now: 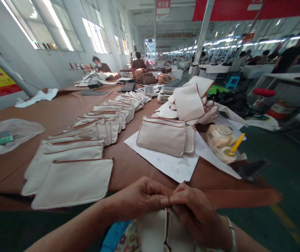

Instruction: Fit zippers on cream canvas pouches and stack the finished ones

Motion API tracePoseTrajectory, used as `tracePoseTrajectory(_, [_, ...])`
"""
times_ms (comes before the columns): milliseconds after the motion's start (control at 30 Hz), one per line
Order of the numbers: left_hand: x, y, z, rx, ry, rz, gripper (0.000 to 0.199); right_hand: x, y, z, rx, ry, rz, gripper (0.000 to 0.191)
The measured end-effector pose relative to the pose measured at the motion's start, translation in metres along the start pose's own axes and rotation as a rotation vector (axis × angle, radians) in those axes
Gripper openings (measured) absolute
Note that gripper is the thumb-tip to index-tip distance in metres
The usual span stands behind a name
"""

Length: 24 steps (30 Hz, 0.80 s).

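Observation:
Close to my lap, a cream fabric pouch [152, 229] with a brown-edged opening hangs from my fingers. My left hand [147, 196] pinches the upper end of its brown edge between thumb and fingers. My right hand [194, 206], with a bracelet at the wrist, pinches the same spot, fingertips almost touching the left ones. The exact bit of edging under the fingertips is hidden. Just beyond my hands, two similar cream pouches [162, 136] lie stacked on white paper [171, 168]. To the left, a long overlapping row of cream pouches [73, 182] runs back along the table.
The brown-covered table [129, 164] ends just before me. At right stand a glue container [219, 140] with a yellow-handled tool [237, 143] and a heap of cream pieces [189, 101]. A plastic bag [16, 133] lies left. Other people sit farther back.

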<state>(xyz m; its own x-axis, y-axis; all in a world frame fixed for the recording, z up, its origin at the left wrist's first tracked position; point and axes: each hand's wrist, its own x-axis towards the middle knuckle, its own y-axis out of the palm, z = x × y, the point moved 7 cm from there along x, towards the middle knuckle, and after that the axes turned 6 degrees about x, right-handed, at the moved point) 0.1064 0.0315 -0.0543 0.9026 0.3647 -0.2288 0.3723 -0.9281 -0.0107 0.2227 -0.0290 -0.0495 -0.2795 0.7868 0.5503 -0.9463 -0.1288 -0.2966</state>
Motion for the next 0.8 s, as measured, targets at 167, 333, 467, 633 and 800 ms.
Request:
tracePoseTrajectory(167, [-0.006, -0.004, -0.020, 0.187, 0.075, -0.014, 0.031, 0.000, -0.017, -0.013, 0.149, 0.428, -0.065, 0.026])
tracePoseTrajectory(333, [-0.008, 0.000, -0.041, 0.400, 0.180, -0.039, 0.027, 0.026, -0.012, -0.004, 0.161, 0.475, 0.259, 0.035])
tracePoseTrajectory(467, [-0.010, 0.004, -0.039, 0.386, 0.151, -0.076, 0.030, 0.031, -0.006, 0.000, 0.151, 0.399, 0.245, 0.029])
tracePoseTrajectory(633, [-0.010, 0.003, -0.026, 0.369, 0.053, -0.172, 0.032, 0.022, -0.003, -0.010, 0.129, 0.351, 0.153, 0.031])
tracePoseTrajectory(800, [-0.009, -0.001, -0.035, 0.617, 0.119, -0.300, 0.020, 0.024, -0.005, -0.020, 0.373, 0.478, 0.204, 0.035])
